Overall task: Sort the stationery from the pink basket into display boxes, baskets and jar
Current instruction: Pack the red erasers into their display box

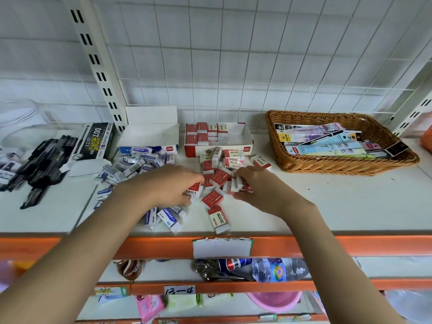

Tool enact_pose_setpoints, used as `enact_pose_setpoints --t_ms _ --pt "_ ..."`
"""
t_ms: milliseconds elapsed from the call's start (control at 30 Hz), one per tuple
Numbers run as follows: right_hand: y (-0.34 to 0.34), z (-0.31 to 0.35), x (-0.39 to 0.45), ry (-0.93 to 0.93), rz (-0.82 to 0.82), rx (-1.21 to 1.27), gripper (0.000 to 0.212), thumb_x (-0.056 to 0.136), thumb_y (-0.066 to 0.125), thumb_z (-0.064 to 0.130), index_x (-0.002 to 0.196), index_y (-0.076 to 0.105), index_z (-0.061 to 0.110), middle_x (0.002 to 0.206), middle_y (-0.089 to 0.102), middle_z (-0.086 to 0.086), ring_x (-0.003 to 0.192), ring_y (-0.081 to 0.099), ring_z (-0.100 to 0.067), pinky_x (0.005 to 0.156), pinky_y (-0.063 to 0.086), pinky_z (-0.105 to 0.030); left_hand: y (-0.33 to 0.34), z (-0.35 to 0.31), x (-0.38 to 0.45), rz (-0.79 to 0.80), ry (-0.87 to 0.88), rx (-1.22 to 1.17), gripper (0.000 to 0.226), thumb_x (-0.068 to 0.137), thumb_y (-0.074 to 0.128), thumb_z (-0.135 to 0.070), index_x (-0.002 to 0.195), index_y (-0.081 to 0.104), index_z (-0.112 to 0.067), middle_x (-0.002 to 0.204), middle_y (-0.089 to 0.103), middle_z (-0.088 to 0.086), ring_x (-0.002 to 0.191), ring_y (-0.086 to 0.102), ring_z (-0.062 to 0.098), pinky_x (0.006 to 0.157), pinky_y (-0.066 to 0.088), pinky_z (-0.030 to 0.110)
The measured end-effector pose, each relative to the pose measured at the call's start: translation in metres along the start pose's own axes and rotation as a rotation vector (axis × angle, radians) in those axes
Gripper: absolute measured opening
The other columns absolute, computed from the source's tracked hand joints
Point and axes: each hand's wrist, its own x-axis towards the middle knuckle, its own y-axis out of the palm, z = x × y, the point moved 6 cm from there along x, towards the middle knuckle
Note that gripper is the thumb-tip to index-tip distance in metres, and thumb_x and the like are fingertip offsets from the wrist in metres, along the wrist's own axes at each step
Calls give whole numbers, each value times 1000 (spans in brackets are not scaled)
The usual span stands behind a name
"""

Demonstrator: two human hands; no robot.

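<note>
A heap of red-and-white erasers point(221, 177) lies on the white shelf point(327, 202) in front of a red display box point(243, 146) partly filled with the same erasers. My left hand point(168, 185) grips one red eraser point(194, 190) at the heap's left edge. My right hand point(257, 185) pinches a small stack of red erasers point(238, 186) at the heap's right side. Blue-and-white erasers point(140, 163) lie scattered left of the heap, before a white and blue display box point(152, 134).
A wicker basket point(339, 164) of flat packets stands at the right. Black pens point(39, 164) and a black pen box point(97, 141) lie at the left, near a clear jar point(21, 118). The shelf's orange front edge point(327, 245) runs below my hands.
</note>
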Motion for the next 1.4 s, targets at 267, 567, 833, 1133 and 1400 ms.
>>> enact_pose_setpoints --t_ms 267,567,833,1133,1400 --pt "-32 -1 -2 -10 -36 62 24 86 67 25 104 61 10 90 59 3 77 53 -14 61 38 -24 -17 10 6 -131 7 -312 46 89 62 -24 132 46 -22 123 56 -4 94 56 5 79 45 21" --pt "-82 -12 50 178 -189 -39 35 91 56 39 72 51 10 63 51 2 57 49 -10 46 31 -18 -61 22 21 -521 -63 -549 50 91 59 -24 138 44 -34 125 60 -2 88 63 16 79 48 20" --pt "-67 -32 128 340 -133 -234 26 93 53 27 98 60 2 97 64 -14 95 62 -29 67 47 -30 -60 22 42 -675 -146 -628 41 91 60 -21 132 52 -22 122 62 2 95 59 12 78 39 12" --pt "-43 -33 149 304 80 -274 24 92 54 15 109 57 -1 106 61 -13 102 59 -27 67 43 -24 -45 35 53 -647 -224 -620 41 91 60 -24 131 53 -21 119 64 4 99 62 18 81 44 22" --pt "-50 -41 148 302 -29 -174 31 102 37 28 99 50 1 107 61 -19 79 47 -22 49 31 -25 -46 36 56 -609 -233 -622 41 91 59 -25 131 52 -21 120 63 4 100 62 17 77 42 18"
